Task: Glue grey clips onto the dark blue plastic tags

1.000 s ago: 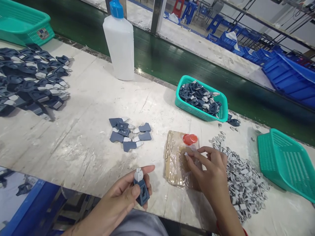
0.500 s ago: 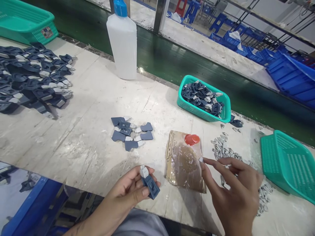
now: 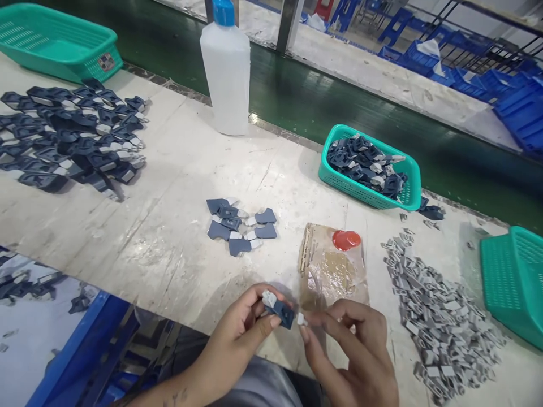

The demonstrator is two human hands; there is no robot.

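Navy-and-white clip [image 3: 279, 311] held in your left hand [image 3: 237, 333] at six o'clock, you pinched a small white piece [image 3: 301, 319] just beside it with your right hand [image 3: 356, 342], the two unjoined, while similar clips [image 3: 229, 224] looked done at eight and loose grey pieces [image 3: 441, 328] lay unused at four.

your left hand [image 3: 250, 322] grips a dark blue piece [image 3: 283, 314] with a light grey tip [image 3: 268, 298], while your right hand [image 3: 354, 350] pinches a small pale part [image 3: 301, 319] just beside its end. beyond your right hand lies a cardboard pad [image 3: 328, 271] bearing a red cap [image 3: 346, 240]. a heap of small grey parts [image 3: 441, 322] spreads to your right, and a white bottle [image 3: 227, 79] with a blue top stands farther back.
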